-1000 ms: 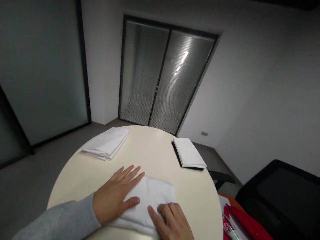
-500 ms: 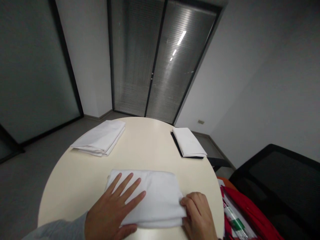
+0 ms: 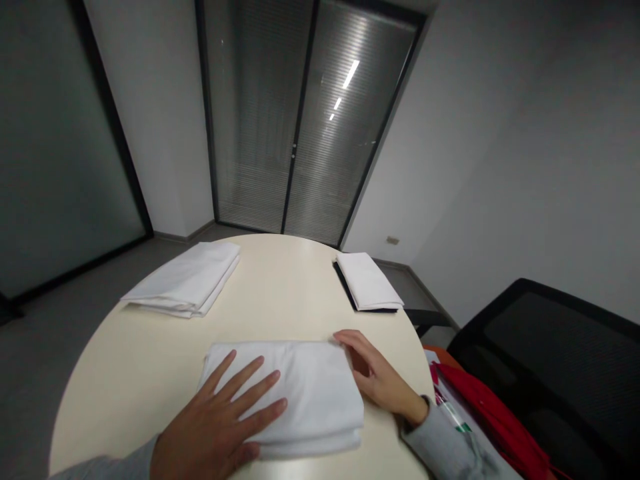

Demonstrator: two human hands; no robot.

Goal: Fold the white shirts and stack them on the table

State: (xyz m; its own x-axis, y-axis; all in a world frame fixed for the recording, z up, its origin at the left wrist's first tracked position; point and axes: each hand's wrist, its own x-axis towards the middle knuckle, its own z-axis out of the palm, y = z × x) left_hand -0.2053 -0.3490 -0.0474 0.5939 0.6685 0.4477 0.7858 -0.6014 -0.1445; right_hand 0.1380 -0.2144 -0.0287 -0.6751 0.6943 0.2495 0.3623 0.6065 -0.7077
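Note:
A folded white cloth (image 3: 315,393) lies flat near the table's front edge, its layers showing along the near side. My left hand (image 3: 215,413) rests on its left part, palm down with the fingers spread. At the cloth's far right corner is my right hand (image 3: 373,373). Its fingers are stretched and slightly bent, the thumb apart from them, and nothing shows in its grasp. The fingertips are at the cloth's edge; whether they touch it I cannot tell.
The round cream table (image 3: 280,287) bears another folded white cloth stack (image 3: 185,277) at the back left. A white folded cloth (image 3: 370,280) over something black sits at the back right. Beyond the right edge stand a black mesh chair (image 3: 545,373) and a red bag-like item (image 3: 495,417).
My right hand has left the cloth's near right side, where its fingers were pinched, and moved up to the far right corner, opening. My left hand stays spread on the cloth.

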